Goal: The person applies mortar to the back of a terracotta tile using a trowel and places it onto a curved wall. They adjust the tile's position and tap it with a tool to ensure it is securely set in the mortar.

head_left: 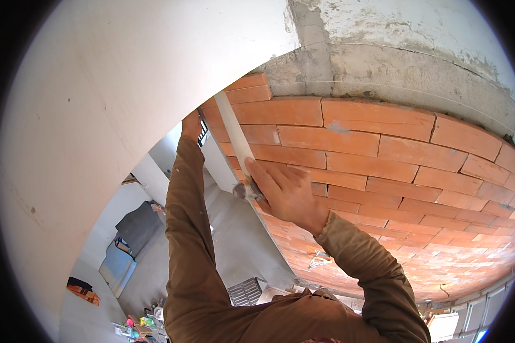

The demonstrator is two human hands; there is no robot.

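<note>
In my right hand (283,194) is a long pale bar (232,123), perhaps wooden, its far end reaching up to the brick wall (349,154) near the white curved surface (97,74). A rounded grey metal piece (240,191), perhaps a hammer head, shows beside my fingers at the bar's near end; I cannot tell whether it is joined to it. My left hand (190,124) is raised high at the left edge of the brickwork, against the border of the white surface. Its fingertips are hidden.
A concrete beam (406,74) with a thin string runs above the bricks. Below left lie a grey floor (240,240), dark and blue boards (118,268), a grey grate (245,291) and assorted small items (143,326). A window (486,308) shows at lower right.
</note>
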